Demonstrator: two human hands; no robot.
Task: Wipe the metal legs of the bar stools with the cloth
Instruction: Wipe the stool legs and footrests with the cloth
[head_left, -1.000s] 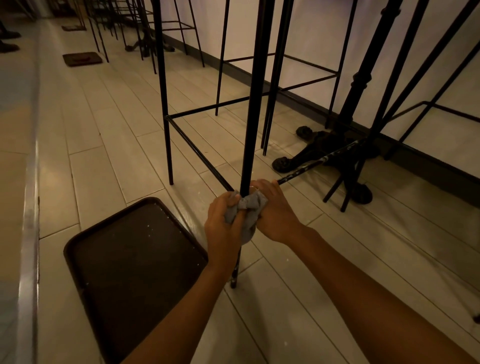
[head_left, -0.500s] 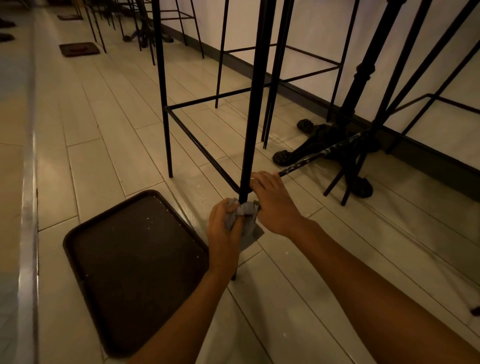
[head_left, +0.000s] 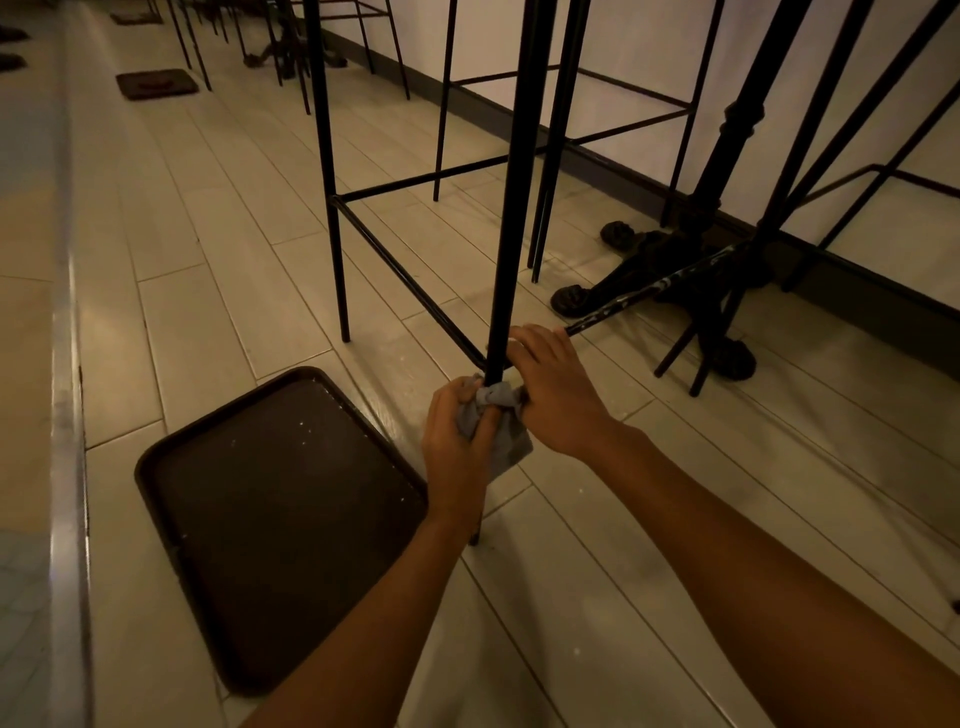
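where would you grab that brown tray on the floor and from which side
Take the brown tray by its raised rim at the near right long edge, coming from above beside the left hand. It lies flat on the floor, so only the lip offers a grip.

The floor (head_left: 218, 270) is laid in long pale planks running away along the wall. A dark brown tray (head_left: 280, 530) lies flat on it at the near left, speckled with pale crumbs. Just right of the tray's far corner, a thin black stool leg (head_left: 511, 182) stands on the planks. Toward the right wall rests a black cast-iron table base (head_left: 675, 260) with scrolled feet. A small dark mat (head_left: 156, 83) lies at the far left.
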